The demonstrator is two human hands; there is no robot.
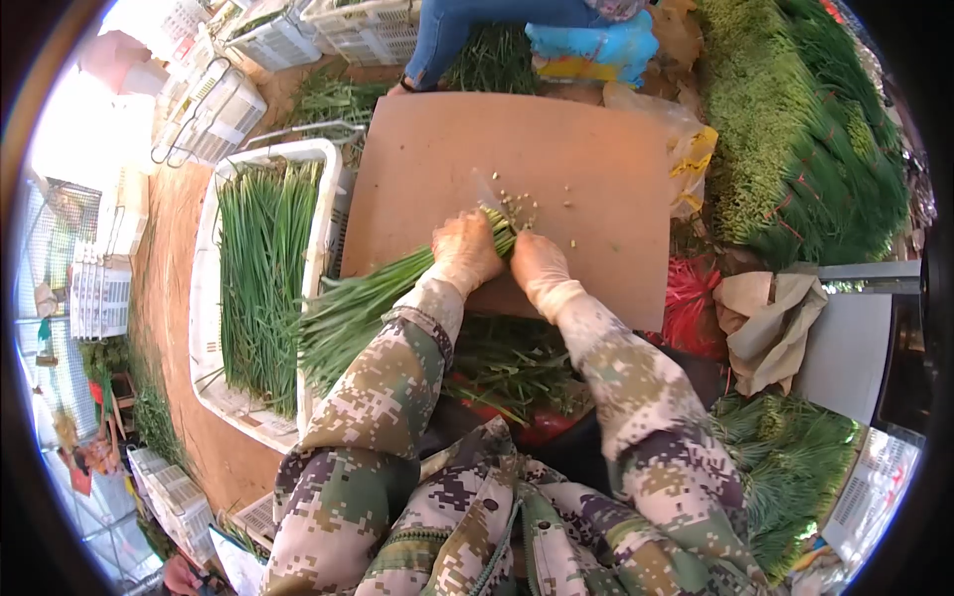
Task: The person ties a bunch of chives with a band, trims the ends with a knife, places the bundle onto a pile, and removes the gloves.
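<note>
Left hand (466,249) closed firmly around green stalks (388,282), ends on the brown board (596,149); right hand (538,260) curled just beside it, fingertips hidden, so cannot tell its closure or hold, with a pale blade-like sliver (484,189) showing beyond. Judgement: work best with ends level, even pressure on the bunch, left fingers well back from that sliver. Room for moving lies mostly beyond and right, past scattered bits (530,210); leftward, stalks overhang the board's edge near a white crate (329,199).

Digital-camouflage jacket (462,502), zip (500,548) front
</note>
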